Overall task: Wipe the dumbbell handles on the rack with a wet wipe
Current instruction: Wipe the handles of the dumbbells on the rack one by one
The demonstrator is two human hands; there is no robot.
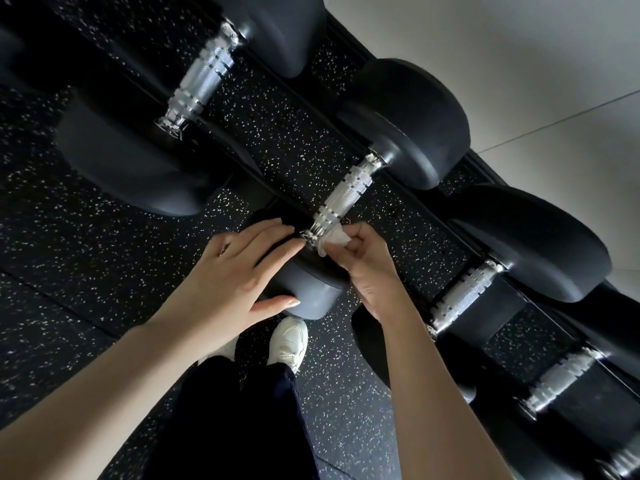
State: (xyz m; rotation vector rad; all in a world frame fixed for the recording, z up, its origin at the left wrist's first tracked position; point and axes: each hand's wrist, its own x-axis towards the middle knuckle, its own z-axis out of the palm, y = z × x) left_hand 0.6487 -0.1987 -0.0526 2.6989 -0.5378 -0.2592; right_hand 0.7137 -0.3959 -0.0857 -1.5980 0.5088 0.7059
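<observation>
At the handle's (pixel 341 199) near end, my right hand (pixel 363 268) pinches the wipe (pixel 334 239) — scrubbing there. Left hand (pixel 235 275) rests flat on the head (pixel 304 289) — steadying it, I judge.

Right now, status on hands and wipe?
Left hand flat on the near dumbbell head. Right hand pinching the wipe at the near end of the handle. Nothing blocking the handle.

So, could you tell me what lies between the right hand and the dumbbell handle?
Head view: the white wet wipe, pinched by the right hand against the handle.
</observation>
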